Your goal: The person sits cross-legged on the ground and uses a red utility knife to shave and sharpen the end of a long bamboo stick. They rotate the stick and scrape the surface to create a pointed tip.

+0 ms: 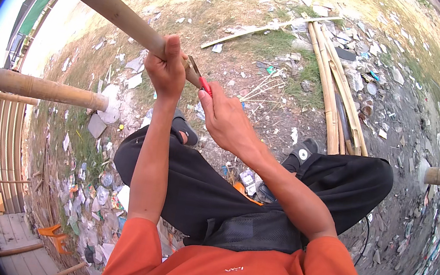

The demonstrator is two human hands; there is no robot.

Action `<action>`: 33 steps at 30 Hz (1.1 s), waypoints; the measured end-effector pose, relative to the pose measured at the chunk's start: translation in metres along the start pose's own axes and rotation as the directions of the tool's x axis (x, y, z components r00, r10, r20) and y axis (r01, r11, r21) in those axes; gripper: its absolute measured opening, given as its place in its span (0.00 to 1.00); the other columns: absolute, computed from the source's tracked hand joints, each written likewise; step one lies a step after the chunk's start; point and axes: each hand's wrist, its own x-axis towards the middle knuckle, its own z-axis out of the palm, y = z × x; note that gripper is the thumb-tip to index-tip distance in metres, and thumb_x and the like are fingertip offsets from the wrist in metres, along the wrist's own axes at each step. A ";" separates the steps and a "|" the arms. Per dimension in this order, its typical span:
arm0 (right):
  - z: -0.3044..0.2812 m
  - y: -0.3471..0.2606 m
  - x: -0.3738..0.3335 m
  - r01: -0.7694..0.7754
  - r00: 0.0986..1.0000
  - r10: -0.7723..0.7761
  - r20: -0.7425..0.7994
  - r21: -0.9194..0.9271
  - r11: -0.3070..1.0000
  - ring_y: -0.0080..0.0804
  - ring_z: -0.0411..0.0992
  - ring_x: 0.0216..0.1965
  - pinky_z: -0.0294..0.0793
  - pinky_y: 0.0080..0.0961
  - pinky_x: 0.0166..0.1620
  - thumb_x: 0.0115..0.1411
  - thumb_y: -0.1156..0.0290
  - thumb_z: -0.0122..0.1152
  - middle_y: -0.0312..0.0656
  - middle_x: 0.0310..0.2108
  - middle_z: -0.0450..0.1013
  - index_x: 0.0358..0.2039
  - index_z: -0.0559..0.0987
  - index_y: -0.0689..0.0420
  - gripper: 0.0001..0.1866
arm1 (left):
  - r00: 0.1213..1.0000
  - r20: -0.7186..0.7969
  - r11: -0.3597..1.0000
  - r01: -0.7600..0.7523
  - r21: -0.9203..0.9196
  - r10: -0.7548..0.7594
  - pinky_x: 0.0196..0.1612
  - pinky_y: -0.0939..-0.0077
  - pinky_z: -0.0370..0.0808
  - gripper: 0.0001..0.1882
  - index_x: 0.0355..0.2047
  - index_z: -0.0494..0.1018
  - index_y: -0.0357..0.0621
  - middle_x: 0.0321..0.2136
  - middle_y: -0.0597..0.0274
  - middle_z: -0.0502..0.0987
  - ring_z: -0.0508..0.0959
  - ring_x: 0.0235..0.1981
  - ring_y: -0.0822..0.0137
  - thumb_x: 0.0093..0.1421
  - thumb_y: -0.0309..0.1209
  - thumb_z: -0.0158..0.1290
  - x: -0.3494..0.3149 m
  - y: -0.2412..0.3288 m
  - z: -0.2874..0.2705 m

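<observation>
Right of the pole point(117, 13): split bamboo point(323, 79) and probably plastic litter point(354, 80).

Litter point(103, 194) strewn over ground point(404, 182); bamboo post point(45, 88) at left; corrugated sheeting point(11, 147) far left.

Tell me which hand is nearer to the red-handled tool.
Right. The right hand holds the red-handled tool by its handle; the left hand grips the bamboo pole, just left of the tool.
</observation>
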 end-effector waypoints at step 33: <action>0.012 0.131 -0.038 -0.308 0.928 0.365 0.076 -0.396 0.865 0.63 0.71 0.33 0.70 0.51 0.38 0.65 0.59 0.39 0.61 0.27 0.72 0.39 0.67 0.66 0.19 | 0.997 -0.073 1.000 0.024 0.017 -0.022 0.14 0.84 0.61 0.20 0.18 0.66 0.41 0.08 0.71 0.63 0.66 0.10 0.81 0.62 0.41 0.49 0.000 0.009 -0.002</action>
